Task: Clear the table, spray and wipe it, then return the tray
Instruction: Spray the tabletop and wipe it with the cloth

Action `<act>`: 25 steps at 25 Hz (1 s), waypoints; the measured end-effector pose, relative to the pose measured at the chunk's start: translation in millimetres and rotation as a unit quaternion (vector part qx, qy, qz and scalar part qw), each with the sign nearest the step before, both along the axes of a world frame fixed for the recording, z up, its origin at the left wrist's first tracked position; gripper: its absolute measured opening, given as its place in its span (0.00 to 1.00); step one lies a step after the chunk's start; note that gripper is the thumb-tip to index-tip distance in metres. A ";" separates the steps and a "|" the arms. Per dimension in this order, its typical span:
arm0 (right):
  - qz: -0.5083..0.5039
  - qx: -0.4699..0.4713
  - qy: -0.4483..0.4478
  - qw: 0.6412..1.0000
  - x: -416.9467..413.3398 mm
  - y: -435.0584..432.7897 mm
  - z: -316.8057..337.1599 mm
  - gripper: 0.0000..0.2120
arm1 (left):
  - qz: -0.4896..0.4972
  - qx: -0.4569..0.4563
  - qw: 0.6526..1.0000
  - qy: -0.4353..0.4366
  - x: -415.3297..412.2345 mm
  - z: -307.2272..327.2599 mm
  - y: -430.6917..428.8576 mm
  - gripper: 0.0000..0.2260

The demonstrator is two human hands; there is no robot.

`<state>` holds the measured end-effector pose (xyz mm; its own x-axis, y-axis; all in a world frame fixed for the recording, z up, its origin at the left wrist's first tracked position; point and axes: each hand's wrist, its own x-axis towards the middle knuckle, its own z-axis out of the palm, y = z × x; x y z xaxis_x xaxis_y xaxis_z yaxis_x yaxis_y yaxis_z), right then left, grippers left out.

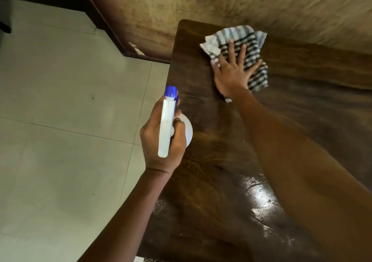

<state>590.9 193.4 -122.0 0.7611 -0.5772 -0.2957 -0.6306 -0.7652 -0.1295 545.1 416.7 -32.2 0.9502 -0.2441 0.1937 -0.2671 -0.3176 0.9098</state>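
Observation:
A dark wooden table [221, 181] fills the right half of the view, with a wet shine near its front. A crumpled cloth with black and white stripes [251, 42] lies near the table's far left corner. My right hand [233, 70] presses flat on the cloth with its fingers spread and straight. My left hand [163, 139] grips a white spray bottle [167, 128] with a blue nozzle, held over the table's left edge with the nozzle pointing away from me. No tray is in view.
A pale tiled floor [70, 120] lies left of the table. A stained brown wall [221, 4] runs along the table's far side, and a dark wooden frame [104, 26] meets the floor at the back left.

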 end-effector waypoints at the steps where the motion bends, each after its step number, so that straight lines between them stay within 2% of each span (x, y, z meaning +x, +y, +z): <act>1: 0.043 -0.001 0.007 0.999 6.0 19.6 -0.4 0.23 | 0.009 -0.007 1.000 0.011 -2.2 5.6 5.5 0.16; 3: 0.146 -0.020 0.017 0.989 0.4 65.2 -1.5 0.24 | 0.052 -0.025 0.998 0.024 -6.6 16.6 24.3 0.17; 6: 0.292 -0.051 0.025 0.955 -47.5 138.9 -0.7 0.25 | 0.083 -0.029 0.996 0.033 -14.8 27.5 60.0 0.19; 10: 0.411 0.009 -0.009 0.911 -165.7 194.7 3.7 0.28 | 0.088 0.024 0.995 0.041 -29.7 31.5 107.8 0.20; 12: 0.406 -0.020 -0.003 0.914 -214.4 176.6 -1.4 0.35 | 0.088 0.054 0.994 0.041 -35.4 30.8 127.6 0.19; 13: 0.372 -0.044 -0.003 0.927 -227.1 157.8 -3.2 0.36 | 0.094 0.061 0.992 0.052 -38.8 30.0 134.2 0.19; 15: 0.246 -0.058 0.008 0.968 -226.8 119.5 -3.9 0.30 | 0.100 0.064 0.990 0.073 -45.9 28.5 143.2 0.18; 16: 0.167 -0.044 0.014 0.985 -213.9 103.0 -2.9 0.24 | 0.095 0.064 0.991 0.071 -49.5 27.2 146.9 0.18; 18: 0.016 -0.004 0.006 1.000 -166.7 82.5 1.6 0.21 | 0.080 0.060 0.993 0.067 -55.2 24.0 152.5 0.17; 20: -0.042 0.000 -0.006 0.999 -115.9 84.3 3.7 0.22 | 0.081 0.062 0.993 0.065 -58.4 22.1 155.4 0.16; 22: 0.014 -0.008 0.003 1.000 -81.0 104.8 3.5 0.23 | 0.078 0.060 0.994 0.055 -59.6 22.8 154.4 0.15; 25: 0.199 -0.051 0.040 0.978 -88.5 157.3 -1.9 0.25 | 0.060 0.052 0.996 0.043 -56.4 21.8 155.2 0.15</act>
